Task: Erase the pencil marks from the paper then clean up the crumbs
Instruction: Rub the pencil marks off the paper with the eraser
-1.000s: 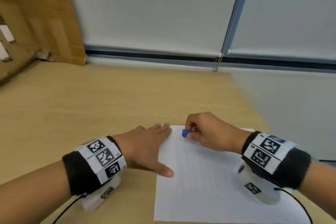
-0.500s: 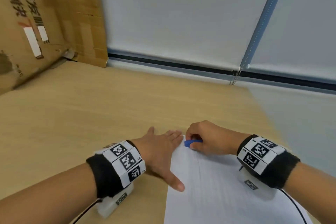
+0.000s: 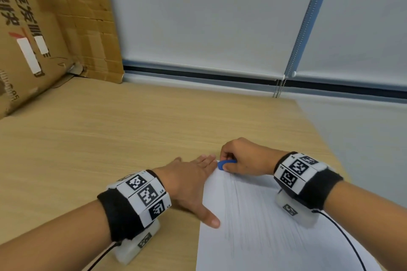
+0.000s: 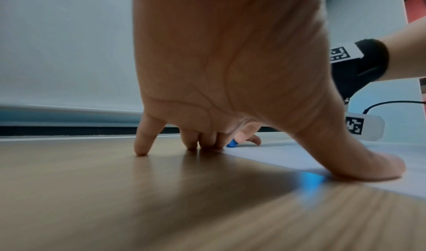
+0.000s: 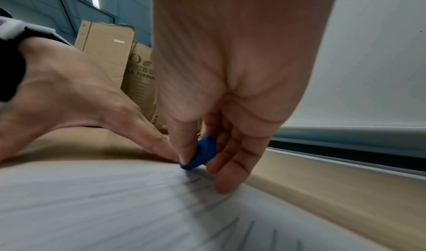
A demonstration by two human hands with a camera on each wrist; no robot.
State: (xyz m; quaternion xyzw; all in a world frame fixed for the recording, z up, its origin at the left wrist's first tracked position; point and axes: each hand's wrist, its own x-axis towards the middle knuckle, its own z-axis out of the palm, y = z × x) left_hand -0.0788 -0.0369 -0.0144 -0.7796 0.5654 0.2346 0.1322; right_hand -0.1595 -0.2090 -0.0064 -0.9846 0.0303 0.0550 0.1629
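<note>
Right hand point(image 3: 244, 156) grip pinches blue eraser point(image 3: 225, 164) at paper point(image 3: 264, 226) top corner; left hand point(image 3: 187, 182) flat, fingers straight, thumb pinning sheet to tabletop point(image 3: 110, 138).

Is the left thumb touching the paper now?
Touching. In the left wrist view the left hand presses its thumb flat on the paper, with no gap under it.

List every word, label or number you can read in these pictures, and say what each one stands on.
"L TISSU", cut off by the right hand: brown cardboard box leaning behind the desk.
Black characters on the large brown cardboard sheet: too skewed to read.
Wristband tags: square codes; small print too small to read.
</note>
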